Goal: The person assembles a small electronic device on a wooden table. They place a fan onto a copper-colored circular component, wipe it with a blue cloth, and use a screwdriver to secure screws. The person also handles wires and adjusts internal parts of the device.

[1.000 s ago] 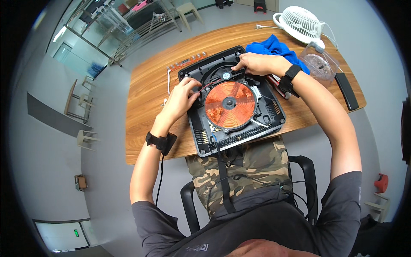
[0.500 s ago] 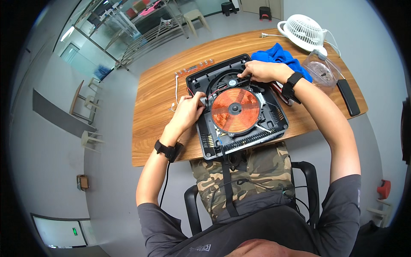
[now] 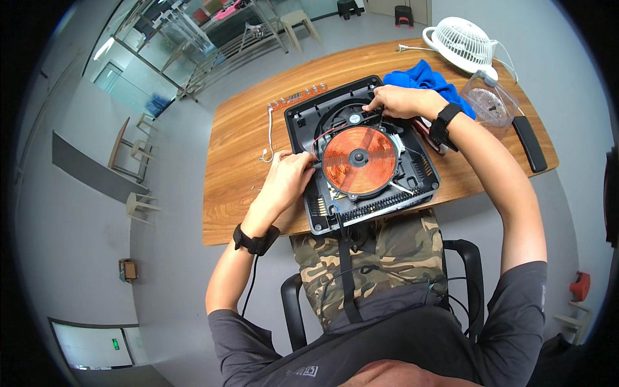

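Observation:
An opened induction cooker base, a black square housing, sits at the table's front edge. Over its middle lies a round copper coil. Behind the coil is a black cooling fan with a pale round label on its hub; a red wire runs from its left side. My right hand reaches to the fan's far right edge, fingers closed at its frame. At the housing's left side, beside the coil, my left hand is closed with the fingertips pinched near the red wire. What they pinch is hidden.
A control board strip with a white cable lies behind the housing. Right of it are a blue cloth, a clear plastic container, a long black bar and a white fan. Small bits lie left of my left hand.
My left fingers have closed in more tightly beside the coil, and the red wire now bows out more visibly. My right hand stays at the fan. The whole view has shifted slightly.

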